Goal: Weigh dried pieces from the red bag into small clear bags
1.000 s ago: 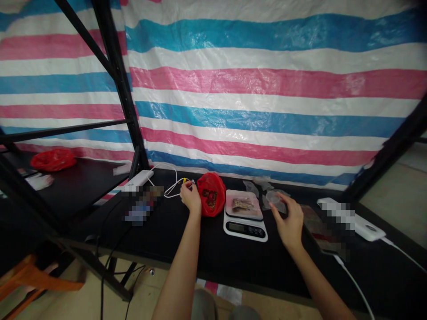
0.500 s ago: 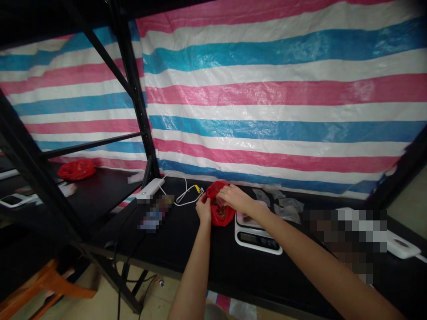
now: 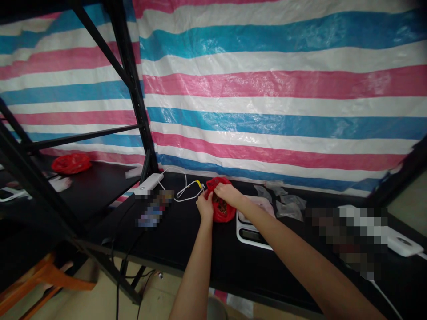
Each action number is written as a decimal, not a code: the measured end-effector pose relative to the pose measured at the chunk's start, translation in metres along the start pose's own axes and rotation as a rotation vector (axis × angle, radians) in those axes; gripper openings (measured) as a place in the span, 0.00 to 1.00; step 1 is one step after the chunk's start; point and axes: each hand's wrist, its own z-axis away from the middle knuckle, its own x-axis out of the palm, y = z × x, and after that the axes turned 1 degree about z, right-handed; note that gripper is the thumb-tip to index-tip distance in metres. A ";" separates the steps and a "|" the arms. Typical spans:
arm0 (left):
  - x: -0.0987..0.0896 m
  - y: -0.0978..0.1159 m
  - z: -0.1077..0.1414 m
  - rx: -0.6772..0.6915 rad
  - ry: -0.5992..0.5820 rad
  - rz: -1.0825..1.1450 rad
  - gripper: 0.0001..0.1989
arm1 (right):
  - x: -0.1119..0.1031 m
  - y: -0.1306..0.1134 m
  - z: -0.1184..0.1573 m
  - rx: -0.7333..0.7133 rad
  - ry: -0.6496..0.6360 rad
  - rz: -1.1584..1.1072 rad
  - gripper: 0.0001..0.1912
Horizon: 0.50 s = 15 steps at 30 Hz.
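A red plastic bag [image 3: 225, 217] stands on the black table with its mouth open, and small brown pieces [image 3: 220, 205] lie inside it. My left hand [image 3: 205, 206] pinches the left side of the bag's rim between thumb and fingers. From the right, my right hand [image 3: 229, 194] reaches over the mouth, its fingers curled closed at the far rim. Its fingertips are partly hidden. Beside the bag is a white digital scale [image 3: 248, 239], partly covered by my right forearm. A clear plastic bag [image 3: 263, 204] rests on its pan.
Several clear plastic bags [image 3: 288, 208] lie behind the scale. A white power strip [image 3: 149, 183] and a white cable [image 3: 187, 195] are at the left. Another white device [image 3: 403, 242] sits far right. A black metal post [image 3: 138, 102] rises at the back left; a striped sheet [image 3: 267, 106] hangs behind.
My right hand has shifted from inside the bag's mouth to its far rim. The left hand keeps its hold on the bag. The view has tilted down slightly.
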 end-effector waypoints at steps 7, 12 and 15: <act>0.002 -0.004 -0.003 -0.019 0.018 0.087 0.17 | 0.005 0.006 0.006 -0.086 -0.032 -0.126 0.11; 0.006 -0.009 -0.008 -0.026 0.035 0.132 0.16 | 0.005 0.007 0.015 -0.044 0.011 -0.199 0.11; 0.007 -0.012 -0.010 -0.026 0.051 0.133 0.16 | 0.004 0.008 0.019 0.004 0.060 -0.348 0.15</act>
